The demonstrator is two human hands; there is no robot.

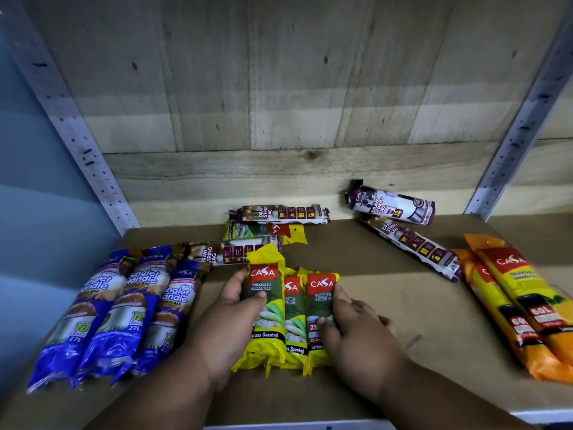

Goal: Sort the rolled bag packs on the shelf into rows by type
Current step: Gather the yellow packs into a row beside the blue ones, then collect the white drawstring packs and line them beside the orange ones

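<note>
Three yellow-green Casa packs lie side by side at the front middle of the shelf. My left hand (229,318) grips the leftmost yellow pack (268,308), thumb across its front. My right hand (353,330) holds the rightmost yellow pack (319,305); the middle yellow pack (293,318) sits squeezed between them. Three blue singlet-handle packs (102,315) form a row at the left. Several maroon draw-string packs lie scattered behind, one (279,214) at the back, one (390,204) against the back wall, one (412,246) slanted. Another yellow pack (266,232) lies among them.
Two orange 60L packs (521,305) lie together at the right. The brown shelf board (387,305) is backed by a wooden plank wall (279,119). Slotted metal uprights stand at the left (80,144) and right (521,125) corners.
</note>
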